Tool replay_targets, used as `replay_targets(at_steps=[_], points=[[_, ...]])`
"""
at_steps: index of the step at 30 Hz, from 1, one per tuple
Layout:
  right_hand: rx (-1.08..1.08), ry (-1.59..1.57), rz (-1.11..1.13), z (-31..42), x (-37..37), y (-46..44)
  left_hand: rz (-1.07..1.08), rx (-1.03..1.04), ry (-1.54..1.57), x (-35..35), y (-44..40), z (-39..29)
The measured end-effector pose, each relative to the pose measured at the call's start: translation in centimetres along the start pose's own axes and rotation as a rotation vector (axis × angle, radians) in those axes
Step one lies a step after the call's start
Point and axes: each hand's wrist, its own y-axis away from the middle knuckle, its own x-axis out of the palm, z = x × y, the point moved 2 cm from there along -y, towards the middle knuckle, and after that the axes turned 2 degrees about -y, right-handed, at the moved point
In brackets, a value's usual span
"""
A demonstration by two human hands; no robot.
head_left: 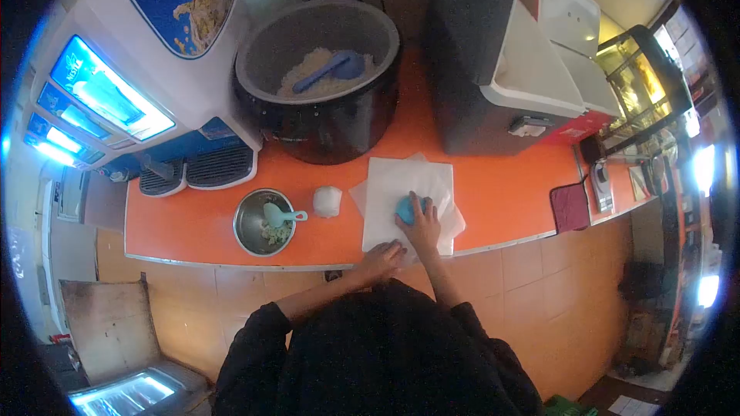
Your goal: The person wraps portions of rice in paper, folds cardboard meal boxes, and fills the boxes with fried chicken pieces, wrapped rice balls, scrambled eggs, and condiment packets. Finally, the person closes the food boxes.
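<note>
On the orange counter lies a stack of white paper sheets [389,185], some turned at angles. My right hand [422,229] has its fingers wrapped round a small blue object [405,209] on top of the stack. At the front edge of the paper rests my left hand [381,260]; what its fingers hold, if anything, cannot be made out. Left of the paper sits a white wrapped bundle [327,202]. Farther left, a metal bowl [245,219] contains pale food with green bits and a light teal scoop [284,216].
A large black rice cooker [324,135] holds rice and a blue scoop [347,66]. At the left stands a drinks machine [185,100]. A grey cooler box [493,119], a maroon cloth [570,208] and a small scale [602,187] are on the right.
</note>
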Motion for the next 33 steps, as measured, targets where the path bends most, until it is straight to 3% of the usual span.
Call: replay_targets(at_steps=[11,14,16,17,19,33], points=[[0.029,-0.056,0.018,0.8,-1.0,0.0,-0.181,0.058,0.041,1.8,1.7,2.2],[0.124,-0.087,0.029,1.4,-1.6,0.0,-0.072,0.066,0.05,1.3,2.3,3.0],[0.117,-0.071,0.042,1.8,-1.4,-0.3,-0.022,-0.036,0.371,0.2,2.6,3.0],[0.138,-0.037,0.035,2.0,-1.3,-0.3,-0.038,-0.064,0.364,-0.2,2.9,3.0],[0.153,-0.032,0.047,2.4,-1.3,0.0,-0.114,0.139,0.167,-0.6,3.2,3.1],[0.19,0.007,0.106,3.7,-0.3,0.5,-0.064,0.11,0.414,-1.2,4.0,5.1]])
